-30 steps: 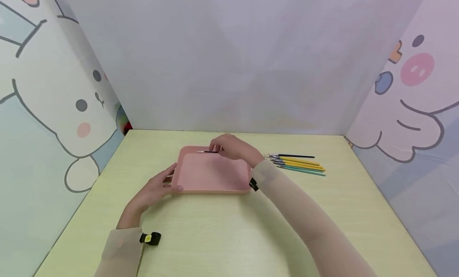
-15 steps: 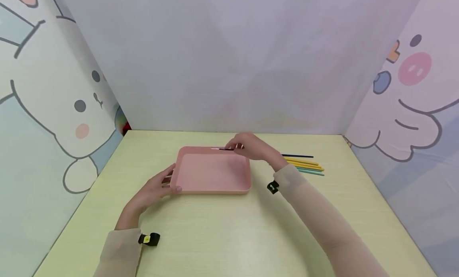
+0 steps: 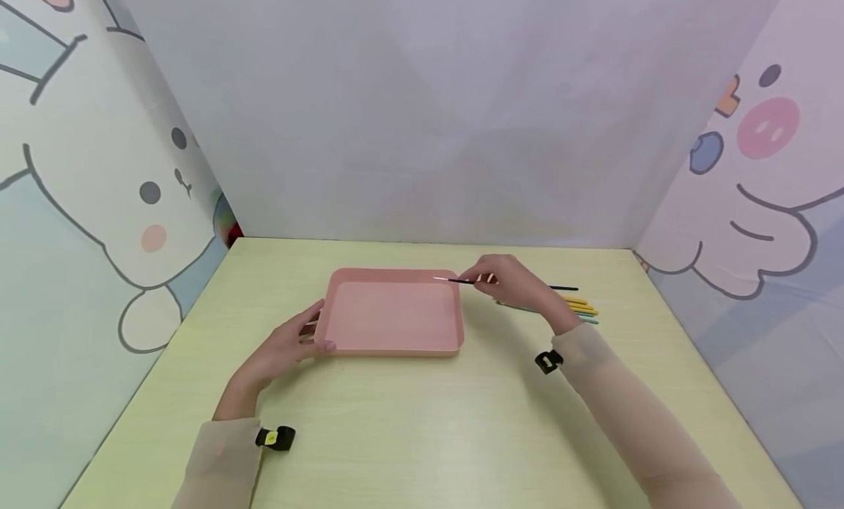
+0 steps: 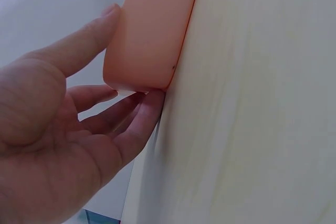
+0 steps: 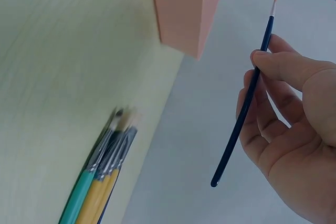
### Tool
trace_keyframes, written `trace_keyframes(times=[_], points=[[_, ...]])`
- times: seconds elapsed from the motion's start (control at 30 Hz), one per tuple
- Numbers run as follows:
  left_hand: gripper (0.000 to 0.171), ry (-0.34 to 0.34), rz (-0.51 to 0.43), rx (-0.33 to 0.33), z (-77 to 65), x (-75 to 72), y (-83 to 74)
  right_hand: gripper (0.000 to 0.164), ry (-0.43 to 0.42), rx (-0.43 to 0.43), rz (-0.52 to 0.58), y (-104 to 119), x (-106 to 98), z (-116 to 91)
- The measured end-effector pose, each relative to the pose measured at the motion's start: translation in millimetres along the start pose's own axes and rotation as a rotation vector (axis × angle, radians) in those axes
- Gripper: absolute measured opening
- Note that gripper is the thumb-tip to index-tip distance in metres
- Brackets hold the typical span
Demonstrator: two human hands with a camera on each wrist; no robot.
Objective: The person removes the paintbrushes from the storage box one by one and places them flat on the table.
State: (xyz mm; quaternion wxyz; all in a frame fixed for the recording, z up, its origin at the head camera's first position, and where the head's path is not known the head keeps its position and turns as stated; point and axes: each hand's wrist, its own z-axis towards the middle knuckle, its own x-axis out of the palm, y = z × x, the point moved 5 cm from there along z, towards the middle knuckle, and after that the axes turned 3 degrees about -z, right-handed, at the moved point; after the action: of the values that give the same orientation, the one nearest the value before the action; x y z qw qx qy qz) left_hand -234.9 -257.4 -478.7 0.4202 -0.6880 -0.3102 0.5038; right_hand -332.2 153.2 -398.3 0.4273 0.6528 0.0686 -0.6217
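Observation:
A pink rectangular tray [image 3: 395,318] lies on the table with bare floor showing. My left hand [image 3: 283,348] holds its near left corner; in the left wrist view the thumb [image 4: 100,30] lies against the rim and the fingers [image 4: 139,124] reach the short side, low by the tabletop. Beside the tray's far right corner, my right hand [image 3: 511,278] pinches a thin, dark blue paintbrush [image 5: 241,116] between thumb and fingers. Its fine tip points left, overlapping the tray's far right corner in the head view.
A bundle of paintbrushes [image 5: 89,198] with yellow, teal and dark blue handles lies right of the tray, partly hidden behind the right hand in the head view. A pale curtain [image 3: 422,128] rises behind the table [image 3: 395,436], with printed cartoon cloth [image 3: 738,165] at the sides.
My right hand has moved right with the paintbrush, from over the tray's far side to beyond its right edge. The left hand has stayed at the tray's corner.

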Motion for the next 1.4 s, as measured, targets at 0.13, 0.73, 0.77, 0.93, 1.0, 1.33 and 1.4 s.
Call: trace_keyframes(times=[0.13,0.73,0.77,0.93,1.0,1.33,1.4], points=[[0.095,-0.005,-0.007,0.001,0.1,0.4,0.1,0.032,-0.019,0.005,0.002,-15.4,-2.1,-21.6],[0.095,0.009,-0.024,0.005,-0.1,0.8,-3.5,0.032,-0.045,0.061,-0.090,-71.6,-0.8,-89.2],[0.095,0.008,-0.028,0.005,-0.3,0.8,-4.1,0.032,-0.044,0.063,-0.101,-73.0,-0.7,-90.8],[0.094,0.014,-0.028,0.014,-0.6,0.7,-6.3,0.031,-0.031,0.059,-0.161,-79.9,0.3,-97.7],[0.094,0.014,-0.028,0.009,-0.2,1.0,-6.9,0.031,-0.024,0.052,-0.188,-83.2,0.8,-100.1],[0.094,0.016,-0.029,0.022,-0.7,-0.6,-6.6,0.031,-0.024,-0.010,-0.267,-93.4,5.1,-107.8],[0.094,0.016,-0.030,0.021,-1.1,-0.3,-7.1,0.031,-0.021,-0.016,-0.277,-93.0,6.2,-108.0]])
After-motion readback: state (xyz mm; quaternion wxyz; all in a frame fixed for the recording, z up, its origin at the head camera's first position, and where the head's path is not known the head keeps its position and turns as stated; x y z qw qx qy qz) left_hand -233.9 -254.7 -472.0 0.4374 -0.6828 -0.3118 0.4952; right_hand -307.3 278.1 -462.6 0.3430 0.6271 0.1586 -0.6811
